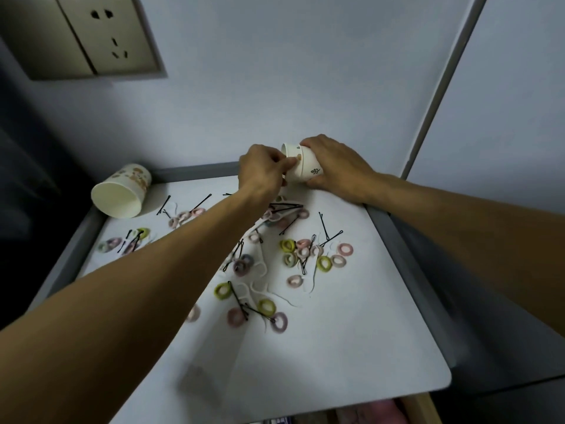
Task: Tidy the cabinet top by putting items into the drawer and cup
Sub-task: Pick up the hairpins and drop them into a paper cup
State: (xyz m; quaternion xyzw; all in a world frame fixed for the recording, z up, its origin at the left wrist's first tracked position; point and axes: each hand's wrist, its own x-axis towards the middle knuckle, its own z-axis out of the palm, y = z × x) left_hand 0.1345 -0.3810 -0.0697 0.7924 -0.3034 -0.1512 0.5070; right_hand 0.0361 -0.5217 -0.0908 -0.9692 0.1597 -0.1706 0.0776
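Note:
At the back of the white cabinet top (351, 347), both hands hold a small white paper cup (301, 165) with leaf prints, tilted with its rim toward the upper left. My right hand (333, 165) wraps its body from the right. My left hand (263, 169) pinches at its rim and side. A second paper cup (122, 191) lies on its side at the back left, mouth facing me. Several small hair ties (324, 263) in green, pink and grey, black bobby pins (325, 228) and white floss picks (260, 283) are scattered over the top.
A wall with a socket plate (91, 35) rises behind the cabinet. A grey raised rim (406, 249) borders the top on the left, back and right. An open drawer (382, 414) with pink contents shows below the front edge.

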